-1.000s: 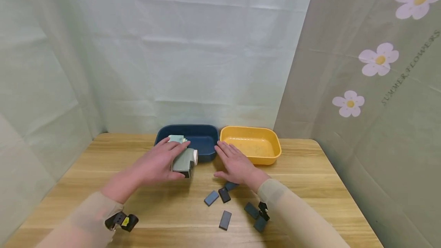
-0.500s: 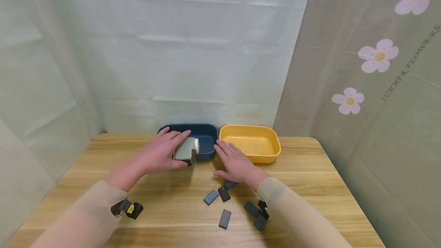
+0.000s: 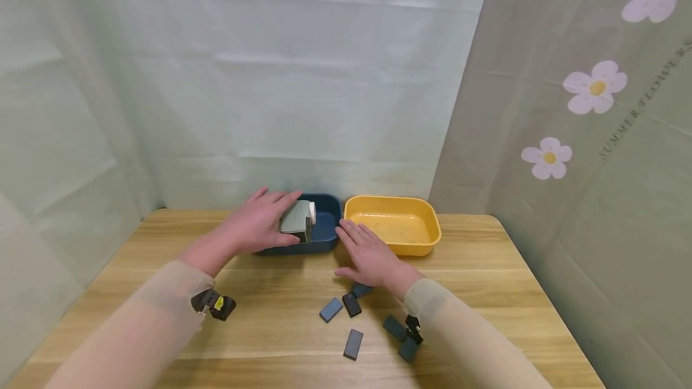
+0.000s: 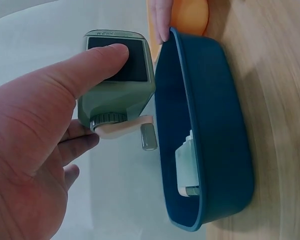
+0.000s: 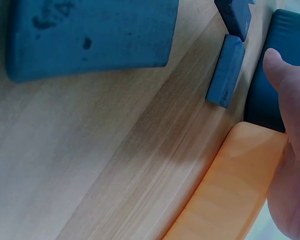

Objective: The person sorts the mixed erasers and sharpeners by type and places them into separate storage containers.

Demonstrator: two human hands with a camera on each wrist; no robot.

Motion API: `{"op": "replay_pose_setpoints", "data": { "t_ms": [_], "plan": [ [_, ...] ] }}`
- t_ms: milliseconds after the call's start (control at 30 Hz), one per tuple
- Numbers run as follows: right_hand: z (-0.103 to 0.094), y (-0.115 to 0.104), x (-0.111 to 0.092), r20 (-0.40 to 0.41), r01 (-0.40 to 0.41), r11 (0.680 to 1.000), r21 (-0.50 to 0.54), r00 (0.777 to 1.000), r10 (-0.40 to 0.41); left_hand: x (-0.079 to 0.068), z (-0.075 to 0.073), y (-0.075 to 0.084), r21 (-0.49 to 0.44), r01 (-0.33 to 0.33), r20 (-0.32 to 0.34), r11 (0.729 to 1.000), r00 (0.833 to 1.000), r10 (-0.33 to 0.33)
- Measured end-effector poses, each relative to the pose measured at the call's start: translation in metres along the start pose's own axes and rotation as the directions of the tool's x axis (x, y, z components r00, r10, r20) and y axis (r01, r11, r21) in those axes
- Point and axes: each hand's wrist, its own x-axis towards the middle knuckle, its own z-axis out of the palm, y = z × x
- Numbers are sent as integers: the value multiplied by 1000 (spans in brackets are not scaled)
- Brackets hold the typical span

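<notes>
My left hand (image 3: pixel 254 224) holds a grey-green hand-crank pencil sharpener (image 3: pixel 296 218) between thumb and fingers, over the dark blue bin (image 3: pixel 327 221). In the left wrist view, the thumb lies on its dark front panel, and a pinkish crank (image 4: pixel 124 127) with a grey knob sticks out from it. Inside the blue bin lies a pale green thing (image 4: pixel 187 162), hidden by my hand in the head view. My right hand (image 3: pixel 370 257) has its fingers extended, fingertips right at the rims where the blue and yellow bins meet.
The yellow bin (image 3: pixel 400 250) stands to the right of the blue one, at the back of the wooden table (image 3: pixel 259 329). Several small dark rectangular blocks (image 3: pixel 353 344) lie on the table in front of and below my right arm. Fabric hangs behind and at the sides.
My left hand has carried the pencil sharpener forward and slightly right, from the blue bin's front edge to over the bin. The right hand stays in place.
</notes>
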Motion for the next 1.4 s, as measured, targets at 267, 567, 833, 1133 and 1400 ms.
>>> {"op": "replay_pose_setpoints", "data": {
  "t_ms": [267,567,833,1133,1400],
  "plan": [
    [-1,0,-3,-7,-2,1000,18,1000,2,15,0,0,22,41,25,999,999,-41],
    [-1,0,-2,-15,1,1000,24,1000,-1,27,5,-2,11,72,24,997,997,-72],
    [2,0,-2,-41,10,1000,13,999,-10,37,17,-9,-3,89,36,996,995,-88],
    [-4,-4,-3,-17,5,1000,7,1000,-5,44,31,-13,-26,123,65,992,991,-121],
    [-1,-7,-1,1,-6,1000,-16,1000,6,48,45,-20,-35,137,97,990,986,-133]
  ]
}}
